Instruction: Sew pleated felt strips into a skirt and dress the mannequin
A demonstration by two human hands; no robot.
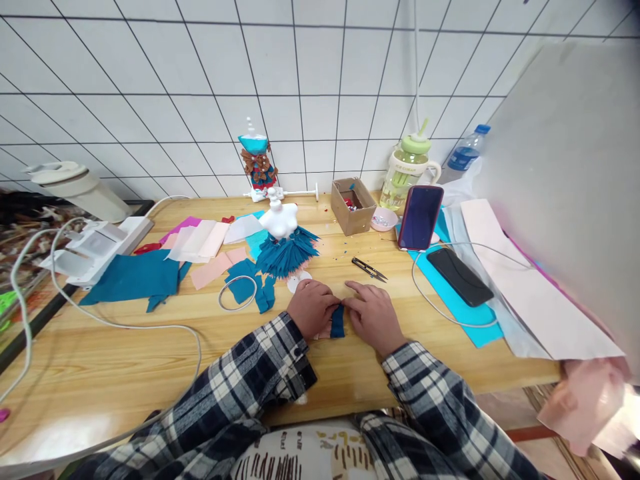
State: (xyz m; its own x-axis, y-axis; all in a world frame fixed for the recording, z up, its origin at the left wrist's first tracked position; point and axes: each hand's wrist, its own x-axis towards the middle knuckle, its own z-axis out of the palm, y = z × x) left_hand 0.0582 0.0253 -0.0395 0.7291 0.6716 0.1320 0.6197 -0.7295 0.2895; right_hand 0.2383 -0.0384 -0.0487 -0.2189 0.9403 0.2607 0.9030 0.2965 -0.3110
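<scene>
A small dark blue strip of paper or cloth (338, 324) lies on the table between my hands, beside a pink scrap (325, 331) partly under my left hand. My left hand (313, 308) has its fingers closed at the strip's upper edge. From the other side, my right hand (375, 317) pinches the same edge, its index finger stretched forward. Just beyond is a white doll-sized dress form (280, 220) wearing a fringed blue skirt (289, 252); its round white base (299, 281) shows near my left hand. Thread snips (369, 269) lie beyond my right hand.
Blue sheets (133, 277), a white ring (237, 293), a power strip (100, 248) and a looping cable (150, 326) lie left. A cardboard box (353, 208), a second dressed figure (257, 163) and a green-lidded bottle (407, 170) stand behind. Right are a propped phone (421, 218) and a black phone (460, 277).
</scene>
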